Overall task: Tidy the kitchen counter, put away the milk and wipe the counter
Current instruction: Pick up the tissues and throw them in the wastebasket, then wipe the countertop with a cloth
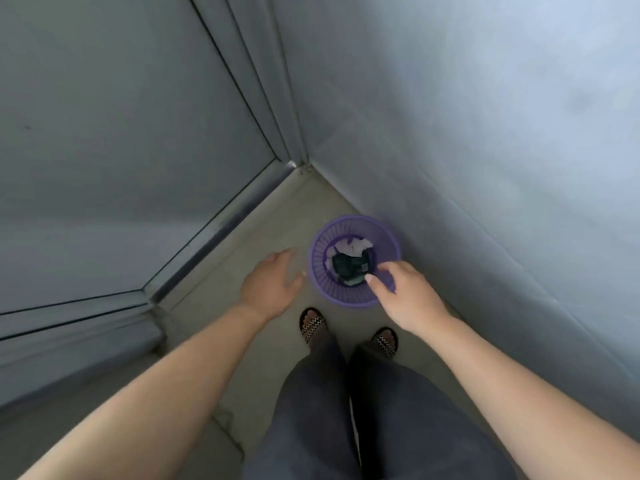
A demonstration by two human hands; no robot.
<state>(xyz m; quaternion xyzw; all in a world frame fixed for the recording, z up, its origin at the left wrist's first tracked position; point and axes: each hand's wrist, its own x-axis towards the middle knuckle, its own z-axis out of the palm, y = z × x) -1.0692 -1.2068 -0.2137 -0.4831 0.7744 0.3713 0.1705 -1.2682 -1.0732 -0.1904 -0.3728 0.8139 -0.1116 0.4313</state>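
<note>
A purple slatted waste basket (320, 249) stands on the floor in a corner. Inside lie white crumpled paper (351, 247) and a dark green wrapper (348, 266). My right hand (405, 296) hovers over the basket's near right rim, fingers loosely curled, with nothing visibly held. My left hand (272, 284) hangs open to the left of the basket, fingers spread, holding nothing. No counter or milk is in view.
A grey wall (485, 150) runs along the right, close behind the basket. A grey door or panel with a metal track (214, 233) closes off the left. My feet in checkered sandals (313, 323) stand just before the basket on the beige floor.
</note>
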